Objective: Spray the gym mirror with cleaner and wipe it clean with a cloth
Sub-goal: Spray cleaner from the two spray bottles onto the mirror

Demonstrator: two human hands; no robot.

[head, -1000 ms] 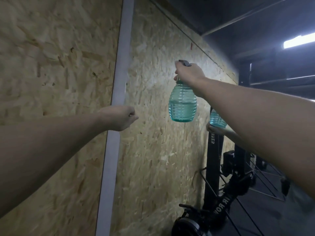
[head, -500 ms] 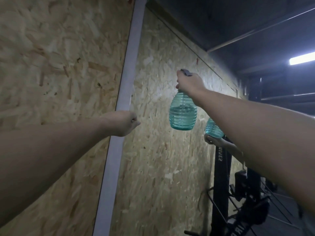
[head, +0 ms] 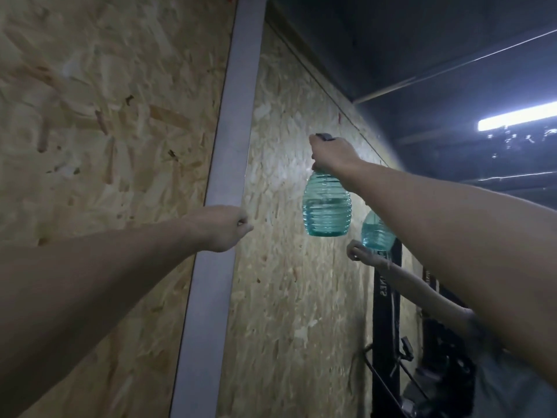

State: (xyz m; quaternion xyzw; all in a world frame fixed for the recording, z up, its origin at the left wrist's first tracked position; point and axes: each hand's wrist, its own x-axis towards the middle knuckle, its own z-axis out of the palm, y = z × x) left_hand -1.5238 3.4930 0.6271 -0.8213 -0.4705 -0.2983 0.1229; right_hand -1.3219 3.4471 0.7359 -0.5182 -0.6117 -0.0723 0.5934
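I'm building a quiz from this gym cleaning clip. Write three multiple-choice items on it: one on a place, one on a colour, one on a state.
1. Where is the ribbed plastic spray bottle?
A. On the floor
B. Hanging from the raised right hand
C. On a shelf

2. What colour is the bottle?
A. Translucent teal
B. Opaque red
C. Yellow

3. How is the left hand?
A. Spread flat
B. Closed in a fist
C. Gripping the bottle

Answers:
1 B: the hand grips the bottle's top in front of the chipboard wall.
2 A: the body is see-through blue-green.
3 B: its fingers are curled in by the grey vertical strip.
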